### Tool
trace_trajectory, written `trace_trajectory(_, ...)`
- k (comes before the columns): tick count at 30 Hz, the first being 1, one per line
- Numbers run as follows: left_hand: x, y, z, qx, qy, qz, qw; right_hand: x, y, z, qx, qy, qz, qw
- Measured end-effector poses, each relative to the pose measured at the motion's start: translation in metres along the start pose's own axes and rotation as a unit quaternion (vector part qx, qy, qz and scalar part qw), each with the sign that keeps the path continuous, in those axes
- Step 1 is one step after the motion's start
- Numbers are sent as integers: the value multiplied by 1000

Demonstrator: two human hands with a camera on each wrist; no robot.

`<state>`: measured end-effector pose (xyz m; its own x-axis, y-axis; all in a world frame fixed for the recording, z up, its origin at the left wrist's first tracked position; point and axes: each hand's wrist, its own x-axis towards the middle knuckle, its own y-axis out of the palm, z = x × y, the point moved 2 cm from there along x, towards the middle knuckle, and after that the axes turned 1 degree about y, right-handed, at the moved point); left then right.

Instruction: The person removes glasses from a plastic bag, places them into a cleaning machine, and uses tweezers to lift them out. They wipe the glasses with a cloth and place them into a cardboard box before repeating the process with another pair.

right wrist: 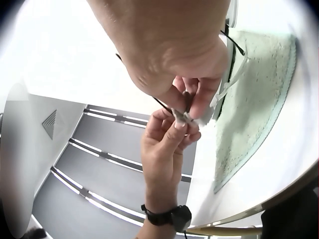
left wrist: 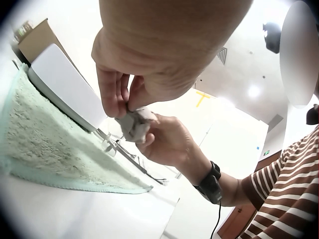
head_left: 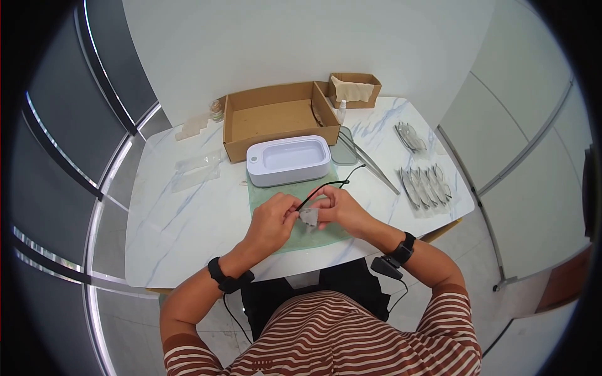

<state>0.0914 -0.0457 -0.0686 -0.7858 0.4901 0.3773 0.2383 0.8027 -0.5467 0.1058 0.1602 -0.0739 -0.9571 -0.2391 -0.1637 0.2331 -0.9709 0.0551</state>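
Close together over the green towel [head_left: 282,245], both hands work on a pair of black-armed eyeglasses [head_left: 323,187]. My left hand [head_left: 273,219] pinches the frame where a dark temple arm begins. From there the arms point up and to the right in the head view. A crumpled grey cloth [head_left: 308,217] is bunched about the front of the glasses, covering most of the lenses. My right hand [head_left: 343,212] grips this cloth between thumb and fingers against the glasses. In the left wrist view the cloth [left wrist: 133,125] fills the gap between the two hands.
A white ultrasonic cleaner [head_left: 288,161] stands behind the hands, before an open cardboard box [head_left: 269,119]. Long tweezers [head_left: 376,168] lie at right, near several wrapped eyeglasses [head_left: 426,187]. A clear plastic bag [head_left: 197,170] lies left. A small box [head_left: 370,94] and spray bottle [head_left: 342,111] stand behind.
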Motion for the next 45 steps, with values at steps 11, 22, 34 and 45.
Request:
trace_trajectory(11,0,-16,30,140,58,27,988,-10,-73,-10,-122,73,38,989)
trace_trajectory(22,3,-3,34,287,50,136,947,-22,-56,-10,-282,15,10,959)
trace_trajectory(34,6,-26,48,259,-7,77,963,-1,-34,-9,-473,-39,40,879)
trace_trajectory(45,36,32,45,315,99,150,932,-2,-41,1,-492,-67,43,867)
